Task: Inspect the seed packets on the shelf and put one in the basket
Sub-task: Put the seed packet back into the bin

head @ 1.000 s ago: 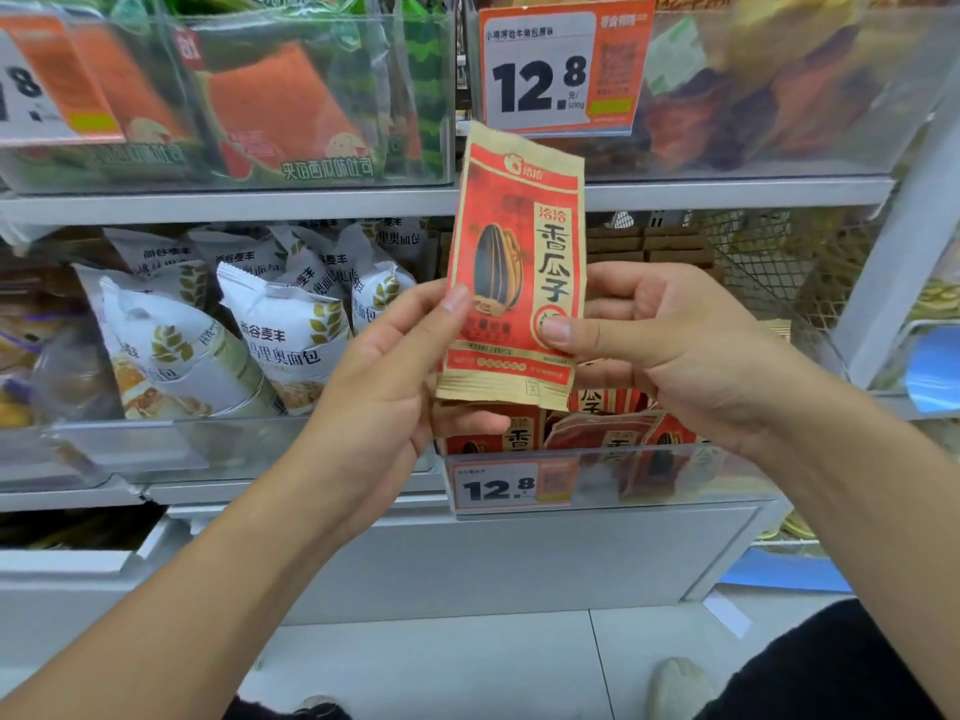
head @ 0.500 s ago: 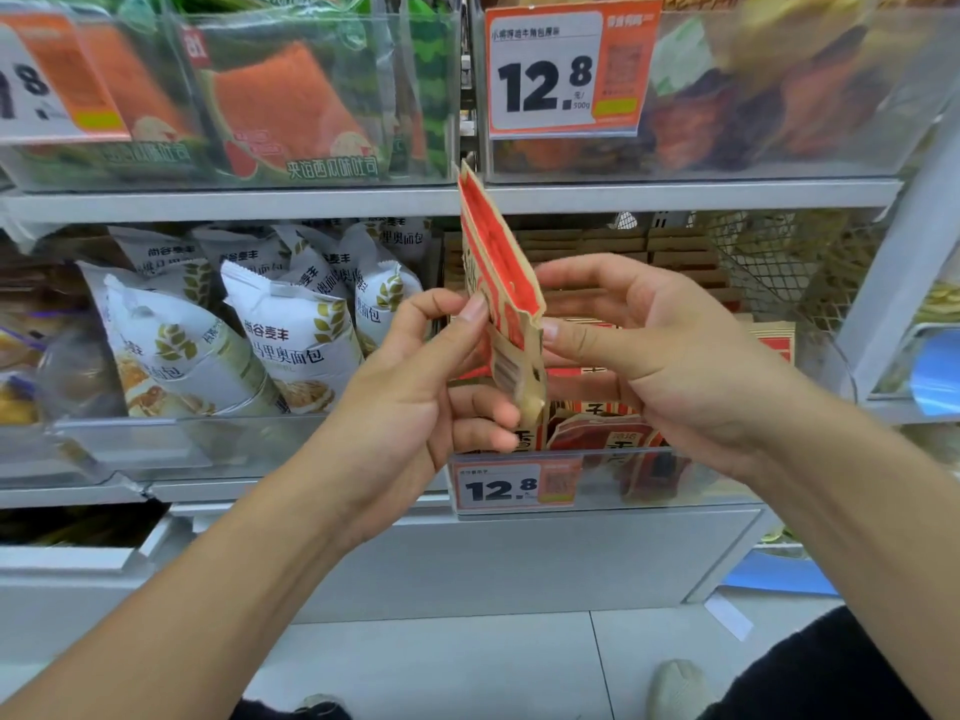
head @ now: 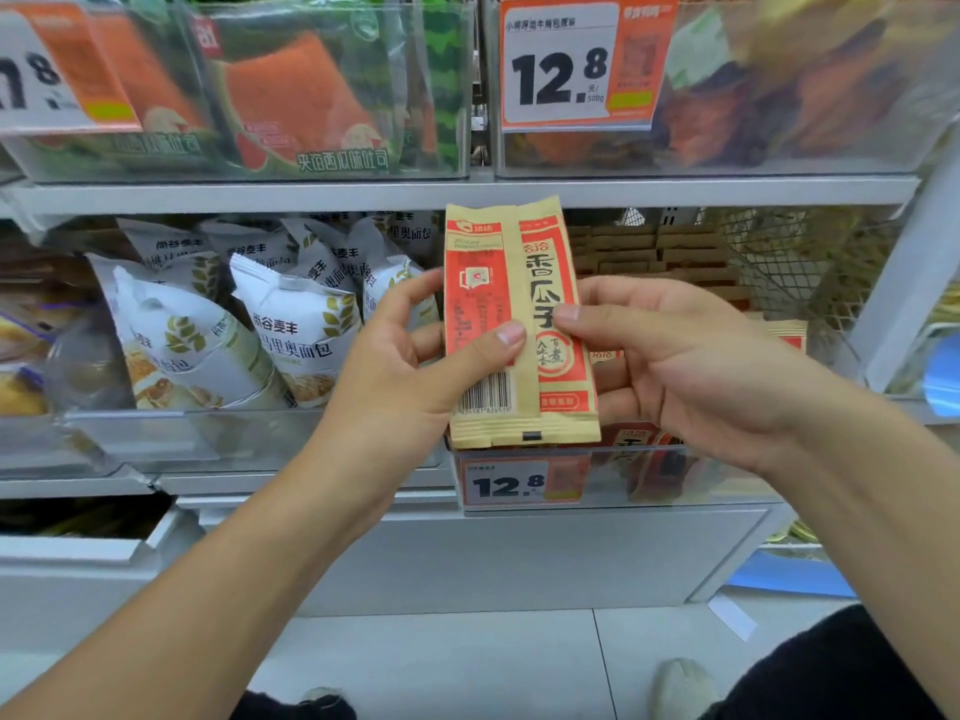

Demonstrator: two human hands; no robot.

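You're looking at white bread bags (head: 291, 335) sitting in a clear bin on the middle shelf. Up top, watermelon toast packs (head: 306, 111) are leaning in another bin, a 12.8 price tag (head: 582, 65) is hanging to their right, and there's a smaller 12.8 tag (head: 511, 484) below.

So the flat tan paper seed packet (head: 519, 324) I'm holding has red panels, big black characters and a black-and-white barcode down at 6 o'clock. At 9 o'clock, white plastic bread bags (head: 291, 330) with gold wheat sprigs. At 12 o'clock, an orange-and-white price tag (head: 576, 65) with black digits.
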